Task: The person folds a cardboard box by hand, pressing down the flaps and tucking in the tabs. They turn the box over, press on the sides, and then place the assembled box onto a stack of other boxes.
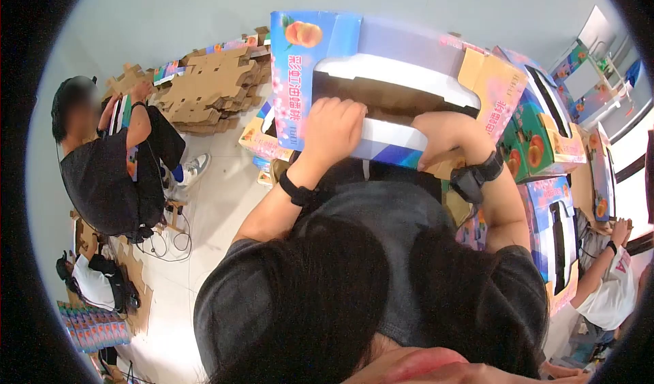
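Observation:
A blue, pink and yellow cardboard peach carton (pixel 392 40), printed with peaches and blossoms, is held in front of my chest. Its upper side has a wide cut-out with a white inner edge, and the brown inside shows through. My left hand (pixel 336 130) is closed over the near rim on the left, fingers curled into the opening. At the near right corner, my right hand (pixel 449 139) grips the rim, its thumb on the outer side and its fingers partly hidden. Both wrists carry black bands.
Flat brown cardboard blanks (pixel 204 87) are piled by the wall. Formed peach cartons (pixel 538 145) stand close on my right. A seated person (pixel 112 159) holds a carton piece at left. Other people (pixel 99 282) work lower left and at far right. Cables (pixel 163 244) lie on the floor.

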`<action>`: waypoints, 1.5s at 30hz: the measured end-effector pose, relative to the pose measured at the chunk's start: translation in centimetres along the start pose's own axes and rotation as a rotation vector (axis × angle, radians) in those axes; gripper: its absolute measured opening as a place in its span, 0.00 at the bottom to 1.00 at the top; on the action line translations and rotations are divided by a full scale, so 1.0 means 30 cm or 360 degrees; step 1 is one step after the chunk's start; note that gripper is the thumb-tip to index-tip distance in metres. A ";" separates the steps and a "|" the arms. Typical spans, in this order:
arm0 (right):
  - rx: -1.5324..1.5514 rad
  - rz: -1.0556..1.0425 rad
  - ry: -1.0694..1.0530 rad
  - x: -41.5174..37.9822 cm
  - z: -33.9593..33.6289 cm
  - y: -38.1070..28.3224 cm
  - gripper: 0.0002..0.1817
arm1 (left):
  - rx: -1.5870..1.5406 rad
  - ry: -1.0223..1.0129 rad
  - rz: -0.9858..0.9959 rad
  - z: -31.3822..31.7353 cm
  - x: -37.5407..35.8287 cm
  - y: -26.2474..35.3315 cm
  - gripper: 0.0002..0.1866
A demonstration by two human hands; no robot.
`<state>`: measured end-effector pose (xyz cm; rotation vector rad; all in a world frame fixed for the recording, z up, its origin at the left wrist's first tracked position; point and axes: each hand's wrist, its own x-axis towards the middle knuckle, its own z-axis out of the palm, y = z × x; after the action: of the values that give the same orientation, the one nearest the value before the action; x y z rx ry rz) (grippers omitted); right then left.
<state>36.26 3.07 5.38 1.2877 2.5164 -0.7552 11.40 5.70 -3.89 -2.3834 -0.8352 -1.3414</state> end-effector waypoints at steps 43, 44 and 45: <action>-0.0714 -0.0003 0.1757 0.015 0.246 0.033 0.60 | -0.0075 -0.0186 -0.0109 0.038 0.113 -0.066 0.09; -0.0708 0.0003 0.1751 0.015 0.247 0.032 0.60 | -0.0072 -0.0186 -0.0103 0.037 0.110 -0.066 0.09; -0.0702 0.0009 0.1745 0.013 0.248 0.029 0.60 | -0.0068 -0.0184 -0.0096 0.035 0.109 -0.066 0.09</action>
<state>36.42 -0.19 -1.37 1.8089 3.1087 0.7268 12.23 8.92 -1.76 -2.5080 -0.9256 -1.2652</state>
